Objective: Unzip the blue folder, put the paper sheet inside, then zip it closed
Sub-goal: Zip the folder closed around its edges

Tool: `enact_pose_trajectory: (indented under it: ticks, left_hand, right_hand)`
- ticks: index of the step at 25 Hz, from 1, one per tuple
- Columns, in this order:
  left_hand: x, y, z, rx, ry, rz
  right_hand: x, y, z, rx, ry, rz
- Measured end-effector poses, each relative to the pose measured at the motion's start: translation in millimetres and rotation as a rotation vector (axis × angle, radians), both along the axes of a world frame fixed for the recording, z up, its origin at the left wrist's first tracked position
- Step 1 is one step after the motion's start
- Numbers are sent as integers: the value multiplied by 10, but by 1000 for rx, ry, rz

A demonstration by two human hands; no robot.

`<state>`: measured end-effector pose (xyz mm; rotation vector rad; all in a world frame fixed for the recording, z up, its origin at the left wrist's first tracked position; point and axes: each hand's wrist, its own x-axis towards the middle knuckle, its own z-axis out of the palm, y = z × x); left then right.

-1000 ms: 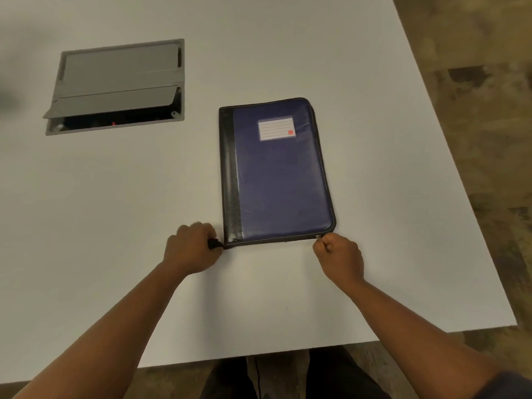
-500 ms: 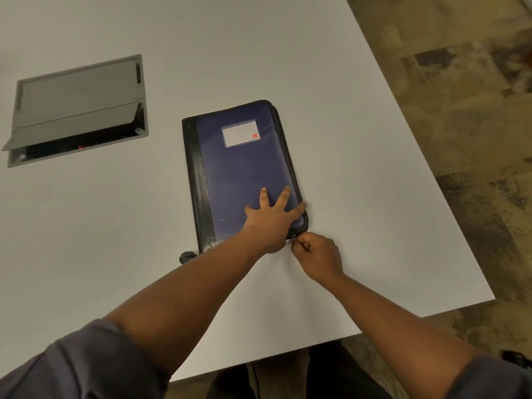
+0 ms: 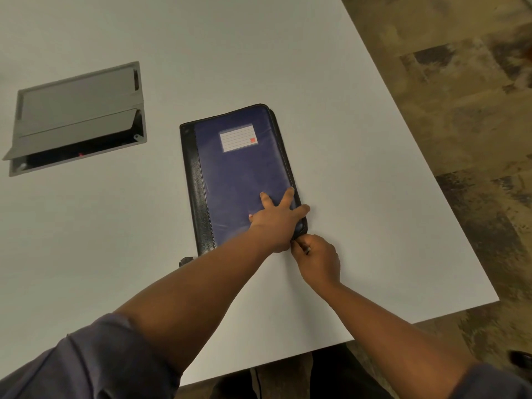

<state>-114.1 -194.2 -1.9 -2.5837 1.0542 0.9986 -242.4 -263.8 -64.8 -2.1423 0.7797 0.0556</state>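
Presently catalogued: one blue folder (image 3: 241,174), zippered, lying flat and closed near the middle of the white surface (image 3: 359,197), black spine to the left, label pocket (image 3: 238,137) on the cover's far half. Left hand (image 3: 277,223): fingers spread and straight, pressing on the cover at the near right corner. Right hand (image 3: 316,260): curled just beside that corner, pinching what appears to be the zipper pull (image 3: 299,243); the pull itself is mostly hidden. Handling, as judged: padded cover, somewhat stiff, light, likely to slide on the smooth top unless pinned, hence the flat palm. Best hold is the small pull tab, drawn along the edge; corners may snag. Paper sheet: not in view. Also present: a grey recessed cable hatch (image 3: 77,116), well apart to the left.
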Motion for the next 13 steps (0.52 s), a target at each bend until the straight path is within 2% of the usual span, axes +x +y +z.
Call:
enact_pose_trajectory:
  ticks: [6, 13]
  left_hand:
    - [32, -17, 6, -44, -3, -36]
    - [29, 12, -66, -93, -21, -41]
  right_hand:
    - [-47, -75, -14, -23, -126, -33]
    - [139, -452, -11, -113, -108, 60]
